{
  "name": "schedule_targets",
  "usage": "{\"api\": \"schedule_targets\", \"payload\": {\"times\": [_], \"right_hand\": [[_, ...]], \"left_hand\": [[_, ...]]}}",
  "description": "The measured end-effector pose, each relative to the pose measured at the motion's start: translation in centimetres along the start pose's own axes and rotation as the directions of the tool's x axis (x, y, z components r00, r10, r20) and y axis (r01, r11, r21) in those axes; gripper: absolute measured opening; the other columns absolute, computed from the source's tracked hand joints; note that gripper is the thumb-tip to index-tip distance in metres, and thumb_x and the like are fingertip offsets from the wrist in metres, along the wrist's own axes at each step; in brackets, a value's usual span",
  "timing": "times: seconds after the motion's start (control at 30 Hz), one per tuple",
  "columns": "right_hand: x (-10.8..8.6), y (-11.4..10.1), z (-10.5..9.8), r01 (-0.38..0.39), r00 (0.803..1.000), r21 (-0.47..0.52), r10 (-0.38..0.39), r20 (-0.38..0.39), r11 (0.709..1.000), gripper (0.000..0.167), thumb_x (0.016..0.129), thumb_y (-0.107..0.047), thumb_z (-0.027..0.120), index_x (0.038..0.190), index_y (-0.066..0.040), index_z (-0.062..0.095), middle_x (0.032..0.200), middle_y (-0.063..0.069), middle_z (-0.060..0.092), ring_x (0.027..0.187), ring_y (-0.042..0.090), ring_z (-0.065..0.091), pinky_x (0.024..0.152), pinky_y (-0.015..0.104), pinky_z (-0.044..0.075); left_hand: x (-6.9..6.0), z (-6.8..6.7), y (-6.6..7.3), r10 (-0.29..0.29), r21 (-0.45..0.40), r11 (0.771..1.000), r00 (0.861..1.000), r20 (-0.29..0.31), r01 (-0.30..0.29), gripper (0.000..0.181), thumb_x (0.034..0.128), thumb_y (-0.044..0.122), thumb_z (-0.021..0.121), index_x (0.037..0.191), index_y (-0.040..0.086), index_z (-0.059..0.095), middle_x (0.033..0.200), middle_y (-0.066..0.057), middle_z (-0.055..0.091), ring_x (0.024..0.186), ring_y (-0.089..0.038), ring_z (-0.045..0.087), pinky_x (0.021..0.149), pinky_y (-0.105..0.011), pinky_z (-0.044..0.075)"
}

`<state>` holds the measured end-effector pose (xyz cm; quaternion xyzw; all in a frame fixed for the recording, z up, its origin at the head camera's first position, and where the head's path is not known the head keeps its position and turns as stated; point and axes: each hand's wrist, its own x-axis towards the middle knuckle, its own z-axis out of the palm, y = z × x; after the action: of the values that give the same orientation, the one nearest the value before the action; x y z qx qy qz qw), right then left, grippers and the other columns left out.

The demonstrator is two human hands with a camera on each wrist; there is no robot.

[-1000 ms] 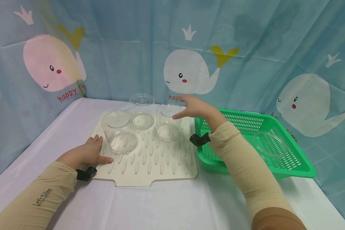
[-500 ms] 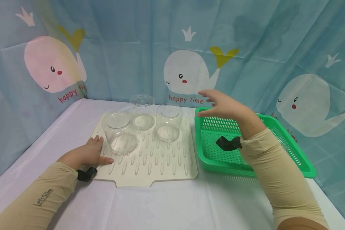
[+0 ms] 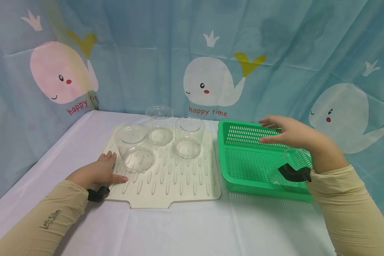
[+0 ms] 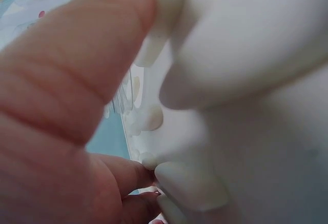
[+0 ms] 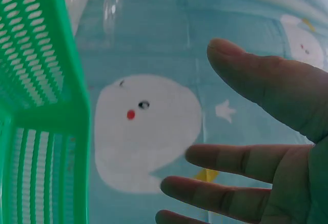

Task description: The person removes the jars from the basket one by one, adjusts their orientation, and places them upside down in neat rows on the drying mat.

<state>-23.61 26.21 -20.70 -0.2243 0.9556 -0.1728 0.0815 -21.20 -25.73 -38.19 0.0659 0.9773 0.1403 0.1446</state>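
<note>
My left hand [image 3: 97, 172] rests on the left edge of a cream ridged draining board [image 3: 179, 193], fingers spread and thumb out. In the left wrist view its thumb [image 4: 72, 55] lies close over the board's ridges. Three clear plastic cups stand on the board: a front-left cup [image 3: 134, 147], a back cup [image 3: 160, 122] and a right cup [image 3: 189, 138]. My right hand [image 3: 291, 133] hovers above the green basket [image 3: 223, 160], holding nothing; the right wrist view shows its fingers [image 5: 220, 193] spread apart. Another clear cup [image 3: 277, 171] is in the basket, partly hidden behind the wrist strap.
The perforated basket stands right of the board on a white tablecloth [image 3: 179, 231]. A blue curtain [image 3: 140, 78] with whale prints hangs behind the table. A black strap-on wrist camera [image 3: 294, 174] sits at my right wrist.
My right hand, without a cup, has moved right from beside the right-hand cup to over the basket. The left hand and the three cups on the board have kept their places.
</note>
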Motion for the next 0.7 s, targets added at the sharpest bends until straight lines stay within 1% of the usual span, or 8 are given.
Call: {"api": "schedule_targets", "payload": {"times": [0.13, 0.23, 0.37, 0.47, 0.5, 0.6, 0.7], "right_hand": [[-1.5, 2.0, 0.0, -0.036, 0.999, -0.042, 0.037, 0.014, 0.998, 0.057, 0.084, -0.047, 0.061, 0.124, -0.008, 0.049, 0.132, 0.016, 0.045, 0.121, 0.037, 0.039, 0.088, 0.055, 0.039], [-2.3, 3.2, 0.0, -0.067, 0.998, -0.062, 0.068, 0.014, 0.996, 0.049, 0.085, -0.049, 0.058, 0.115, -0.010, 0.055, 0.126, 0.014, 0.049, 0.115, 0.034, 0.044, 0.083, 0.051, 0.042], [-3.1, 4.5, 0.1, -0.099, 0.995, -0.083, 0.101, 0.023, 0.992, 0.043, 0.087, -0.049, 0.055, 0.110, -0.012, 0.060, 0.121, 0.013, 0.052, 0.110, 0.032, 0.048, 0.079, 0.047, 0.044], [-3.5, 5.3, 0.3, -0.103, 0.994, -0.095, 0.107, 0.036, 0.990, 0.042, 0.088, -0.047, 0.054, 0.110, -0.013, 0.063, 0.124, 0.015, 0.051, 0.111, 0.035, 0.049, 0.079, 0.048, 0.045], [-3.5, 5.5, 0.4, -0.101, 0.994, -0.098, 0.106, 0.042, 0.990, 0.041, 0.089, -0.047, 0.053, 0.110, -0.013, 0.064, 0.124, 0.015, 0.051, 0.109, 0.034, 0.050, 0.078, 0.048, 0.045], [-3.4, 6.0, 0.7, -0.108, 0.991, -0.097, 0.115, 0.070, 0.989, 0.042, 0.090, -0.045, 0.052, 0.111, -0.011, 0.065, 0.114, 0.012, 0.056, 0.100, 0.028, 0.056, 0.076, 0.046, 0.047], [-3.2, 6.3, 0.8, -0.119, 0.988, -0.099, 0.128, 0.086, 0.988, 0.039, 0.091, -0.045, 0.051, 0.105, -0.012, 0.067, 0.108, 0.008, 0.058, 0.094, 0.023, 0.057, 0.073, 0.043, 0.048]], "left_hand": [[0.0, 0.0, 0.1, -0.004, -0.003, 1.000, 1.000, 0.001, 0.004, 0.129, 0.0620, 0.069, 0.064, 0.131, -0.026, 0.011, 0.134, -0.048, 0.004, 0.123, -0.062, 0.004, 0.100, -0.065, 0.011], [-0.1, 0.0, 0.1, -0.003, -0.001, 1.000, 1.000, -0.002, 0.003, 0.129, 0.0618, 0.069, 0.065, 0.131, -0.026, 0.011, 0.134, -0.048, 0.004, 0.123, -0.062, 0.004, 0.100, -0.065, 0.012], [-0.2, 0.0, 0.2, -0.009, 0.013, 1.000, 1.000, 0.000, 0.009, 0.128, 0.0623, 0.069, 0.064, 0.131, -0.026, 0.012, 0.134, -0.048, 0.005, 0.122, -0.063, 0.004, 0.100, -0.065, 0.012], [-0.2, -0.1, 0.4, -0.012, 0.024, 1.000, 1.000, 0.002, 0.012, 0.126, 0.0630, 0.067, 0.065, 0.131, -0.026, 0.013, 0.134, -0.048, 0.006, 0.122, -0.063, 0.005, 0.100, -0.066, 0.013], [-0.3, -0.1, 0.4, -0.011, 0.028, 1.000, 1.000, 0.002, 0.011, 0.126, 0.0631, 0.067, 0.065, 0.131, -0.026, 0.013, 0.134, -0.048, 0.006, 0.122, -0.063, 0.005, 0.100, -0.066, 0.014], [-0.2, -0.1, 0.4, -0.009, 0.034, 0.999, 1.000, 0.000, 0.009, 0.125, 0.0640, 0.066, 0.065, 0.131, -0.026, 0.014, 0.134, -0.048, 0.006, 0.122, -0.063, 0.006, 0.100, -0.066, 0.014], [-0.2, -0.1, 0.4, -0.007, 0.033, 0.999, 1.000, -0.003, 0.007, 0.125, 0.0639, 0.066, 0.066, 0.131, -0.026, 0.014, 0.134, -0.048, 0.007, 0.122, -0.063, 0.006, 0.100, -0.066, 0.014]]}}
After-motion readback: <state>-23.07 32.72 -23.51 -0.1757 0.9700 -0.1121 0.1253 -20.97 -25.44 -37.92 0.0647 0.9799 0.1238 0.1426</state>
